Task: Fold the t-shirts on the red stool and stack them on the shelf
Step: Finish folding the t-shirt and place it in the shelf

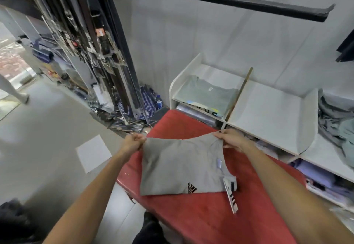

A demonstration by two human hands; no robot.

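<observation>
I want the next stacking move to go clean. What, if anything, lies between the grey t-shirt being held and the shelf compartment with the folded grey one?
Nothing visible blocks it. Left hand and right hand hold the grey t-shirt over the red stool; only bare stool top lies before the shelf and its folded shirt.

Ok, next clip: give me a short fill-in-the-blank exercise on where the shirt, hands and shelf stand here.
1. The grey t-shirt lies on the ____ stool.
2. Left hand and right hand each grip a far ____ of it.
3. The folded shirt on the shelf sits in its ____ compartment.
4. The hang tag hangs at the t-shirt's ____ side.

Missing words: red; corner; left; right
</observation>
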